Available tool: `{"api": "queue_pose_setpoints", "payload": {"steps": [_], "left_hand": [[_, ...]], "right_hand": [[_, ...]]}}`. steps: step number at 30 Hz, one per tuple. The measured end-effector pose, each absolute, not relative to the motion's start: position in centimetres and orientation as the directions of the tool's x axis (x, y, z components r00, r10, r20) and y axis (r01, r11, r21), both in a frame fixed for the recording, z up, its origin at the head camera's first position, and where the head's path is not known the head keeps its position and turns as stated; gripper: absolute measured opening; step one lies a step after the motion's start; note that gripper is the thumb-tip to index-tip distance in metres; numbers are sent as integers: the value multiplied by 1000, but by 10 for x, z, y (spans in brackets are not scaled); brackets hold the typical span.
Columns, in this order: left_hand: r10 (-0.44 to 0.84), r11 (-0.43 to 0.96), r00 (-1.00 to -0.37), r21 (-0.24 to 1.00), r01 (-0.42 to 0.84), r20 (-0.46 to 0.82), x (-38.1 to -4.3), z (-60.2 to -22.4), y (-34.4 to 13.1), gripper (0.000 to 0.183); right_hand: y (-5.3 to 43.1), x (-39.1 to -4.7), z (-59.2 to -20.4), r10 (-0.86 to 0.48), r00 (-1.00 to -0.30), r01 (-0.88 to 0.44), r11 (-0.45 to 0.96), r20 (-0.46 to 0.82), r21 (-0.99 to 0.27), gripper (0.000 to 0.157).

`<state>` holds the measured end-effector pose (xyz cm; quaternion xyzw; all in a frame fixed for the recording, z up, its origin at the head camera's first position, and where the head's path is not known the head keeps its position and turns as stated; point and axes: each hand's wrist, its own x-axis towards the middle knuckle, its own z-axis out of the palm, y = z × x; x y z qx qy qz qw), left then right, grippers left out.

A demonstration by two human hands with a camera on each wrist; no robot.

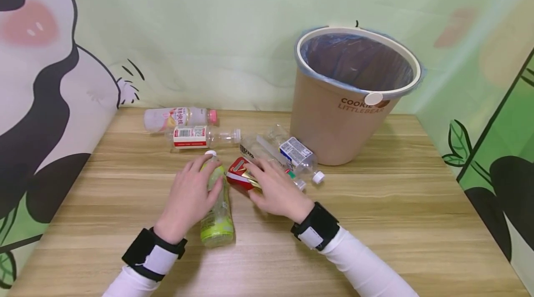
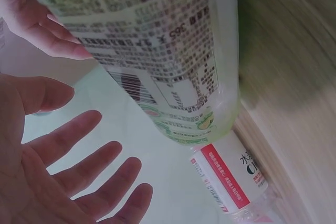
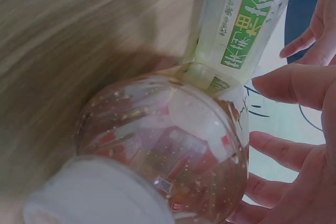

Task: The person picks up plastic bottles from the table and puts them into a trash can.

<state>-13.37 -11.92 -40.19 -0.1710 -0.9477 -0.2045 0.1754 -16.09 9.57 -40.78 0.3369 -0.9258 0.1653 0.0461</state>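
My left hand (image 1: 189, 190) is over a green-labelled plastic bottle (image 1: 217, 230) that lies lengthwise on the table, white cap away from me. In the left wrist view its fingers (image 2: 79, 135) are spread and relaxed, beside the bottle (image 2: 152, 51) without closing round it. Over a red and gold drink container (image 1: 239, 176) lies my right hand (image 1: 279, 188), fingers loosely bent. The right wrist view has these fingers (image 3: 283, 148) apart, next to a clear bottle (image 3: 173, 145) with a white cap. Part of the red container is hidden under the hand.
A tan bin (image 1: 325, 125) with a blue liner stands at the back right. Clear bottles, one with a blue and white label (image 1: 296, 151), lie before it. Behind my left hand lie a red-and-white-labelled bottle (image 1: 189, 137) and a pink-capped bottle (image 1: 179, 120), near the wall.
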Motion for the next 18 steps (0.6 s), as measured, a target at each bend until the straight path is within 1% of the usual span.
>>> {"api": "queue_pose_setpoints", "payload": {"steps": [9,13,18], "left_hand": [[254,855,-882,334,397,398,-133,-402,-118,32],[252,855,-885,338,393,392,-133,-403,-117,32],[251,854,-886,341,393,391,-134,-403,-116,32]], "right_hand": [[95,-159,-414,-622,-749,-661,724,228,-195,60],[96,-158,-415,-628,-738,-671,720,244,-177,61],[97,-155,-414,-634,-736,-674,717,236,-177,62]]}}
